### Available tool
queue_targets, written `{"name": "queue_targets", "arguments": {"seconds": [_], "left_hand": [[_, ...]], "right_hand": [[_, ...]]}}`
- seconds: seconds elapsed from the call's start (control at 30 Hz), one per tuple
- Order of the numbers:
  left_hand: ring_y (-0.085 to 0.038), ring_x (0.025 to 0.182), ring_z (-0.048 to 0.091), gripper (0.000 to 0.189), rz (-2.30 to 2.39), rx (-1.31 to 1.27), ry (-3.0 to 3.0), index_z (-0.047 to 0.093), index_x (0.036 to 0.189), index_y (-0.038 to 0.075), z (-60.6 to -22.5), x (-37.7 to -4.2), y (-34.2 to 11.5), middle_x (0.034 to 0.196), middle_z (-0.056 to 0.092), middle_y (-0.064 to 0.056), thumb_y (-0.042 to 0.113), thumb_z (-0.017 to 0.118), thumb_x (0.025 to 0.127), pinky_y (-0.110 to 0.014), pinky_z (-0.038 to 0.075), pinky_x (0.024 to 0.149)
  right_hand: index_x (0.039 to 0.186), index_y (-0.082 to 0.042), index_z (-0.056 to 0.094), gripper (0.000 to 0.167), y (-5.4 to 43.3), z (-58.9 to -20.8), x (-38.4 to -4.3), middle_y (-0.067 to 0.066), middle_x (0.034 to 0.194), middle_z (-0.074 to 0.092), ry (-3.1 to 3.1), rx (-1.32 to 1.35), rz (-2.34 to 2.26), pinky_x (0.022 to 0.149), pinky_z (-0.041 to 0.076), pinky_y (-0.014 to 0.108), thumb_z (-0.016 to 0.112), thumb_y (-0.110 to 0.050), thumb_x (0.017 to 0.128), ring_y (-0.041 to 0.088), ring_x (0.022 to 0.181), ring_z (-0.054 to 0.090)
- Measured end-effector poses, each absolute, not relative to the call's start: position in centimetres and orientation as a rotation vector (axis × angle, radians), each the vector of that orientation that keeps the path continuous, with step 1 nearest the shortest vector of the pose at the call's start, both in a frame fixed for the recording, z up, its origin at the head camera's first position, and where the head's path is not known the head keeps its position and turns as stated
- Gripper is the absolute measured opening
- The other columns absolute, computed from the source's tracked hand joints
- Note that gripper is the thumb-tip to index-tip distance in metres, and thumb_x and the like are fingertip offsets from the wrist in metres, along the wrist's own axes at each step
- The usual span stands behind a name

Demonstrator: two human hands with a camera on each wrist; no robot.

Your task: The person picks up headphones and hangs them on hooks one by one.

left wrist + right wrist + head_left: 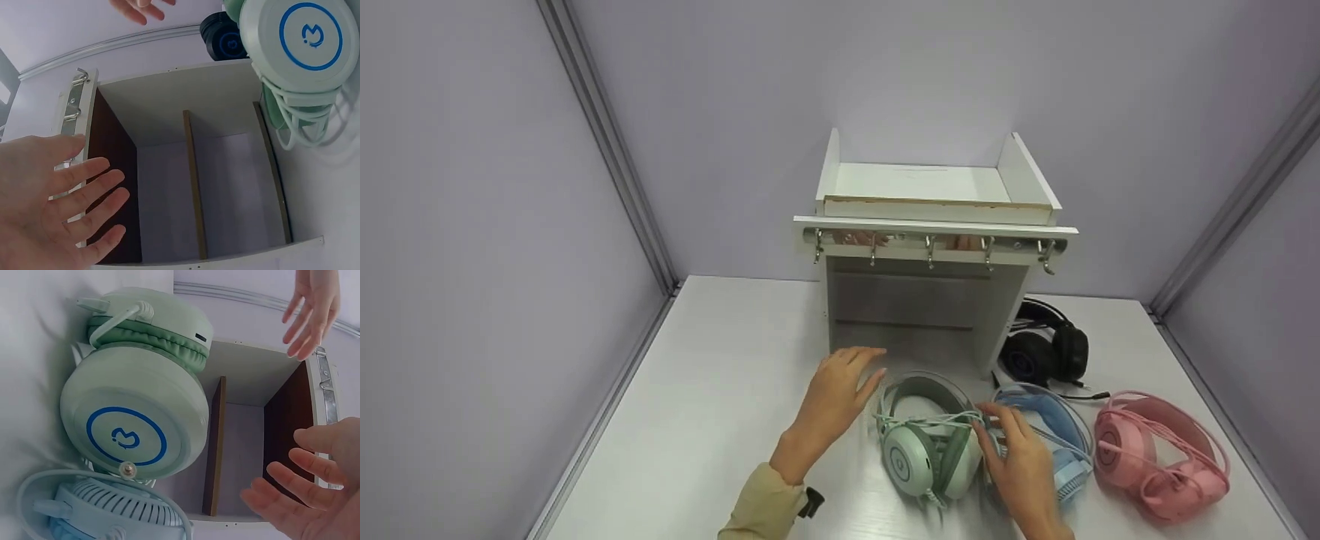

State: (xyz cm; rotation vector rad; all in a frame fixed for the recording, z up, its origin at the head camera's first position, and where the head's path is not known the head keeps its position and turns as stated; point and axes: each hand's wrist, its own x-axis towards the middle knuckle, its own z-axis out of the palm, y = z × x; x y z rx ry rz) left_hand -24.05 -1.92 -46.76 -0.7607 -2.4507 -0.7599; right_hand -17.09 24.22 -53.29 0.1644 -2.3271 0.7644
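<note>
Both the left grip (838,391) and right grip (1021,465), fingers loosely spread, flank the green headset (913,456).

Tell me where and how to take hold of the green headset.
Probably best by the padded headband, from above and the left: its arch lies beyond the cable looped across the middle, while the blue headset crowds the right.

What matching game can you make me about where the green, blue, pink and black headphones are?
Things:
1. green headphones
2. blue headphones
3. pink headphones
4. black headphones

Places, seen from the head camera:
A. right end of the front three
B. at the back, beside the white rack
C. between the left hand and right hand
D. middle of the front three

Right pairs: 1-C, 2-D, 3-A, 4-B
</note>
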Motion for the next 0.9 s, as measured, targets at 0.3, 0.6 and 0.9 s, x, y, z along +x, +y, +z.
{"name": "queue_targets", "arguments": {"seconds": [0.3,0.6,0.9], "left_hand": [[-0.016,0.083,0.067,0.010,-0.883,-0.698,-2.258,0.073,0.099,0.008,-42.5,-25.8,-3.1,0.090,0.069,-0.003,0.014,0.066,0.099,-0.028,0.056,0.073],[-0.017,0.086,0.065,0.014,-0.847,-0.638,-2.094,0.074,0.100,0.006,-38.1,-27.8,-4.2,0.094,0.071,-0.005,0.014,0.063,0.101,-0.030,0.056,0.074],[-0.026,0.110,0.062,0.020,-0.796,-0.591,-2.056,0.071,0.117,0.005,-35.4,-29.7,-4.2,0.113,0.070,-0.008,0.014,0.061,0.102,-0.039,0.052,0.095]], "right_hand": [[0.101,-0.012,0.068,0.026,24.3,-54.5,-16.4,0.001,0.090,0.069,-2.436,0.103,0.703,0.057,0.055,0.034,0.083,-0.006,0.082,0.015,0.068,0.068],[0.111,-0.008,0.065,0.026,24.3,-54.7,-15.7,0.009,0.103,0.069,-2.653,-0.015,0.720,0.065,0.054,0.053,0.077,-0.021,0.091,0.029,0.077,0.071],[0.112,-0.004,0.061,0.032,24.3,-55.2,-15.4,0.012,0.097,0.066,-2.720,-0.026,0.713,0.064,0.051,0.057,0.076,-0.023,0.091,0.037,0.077,0.068]]}}
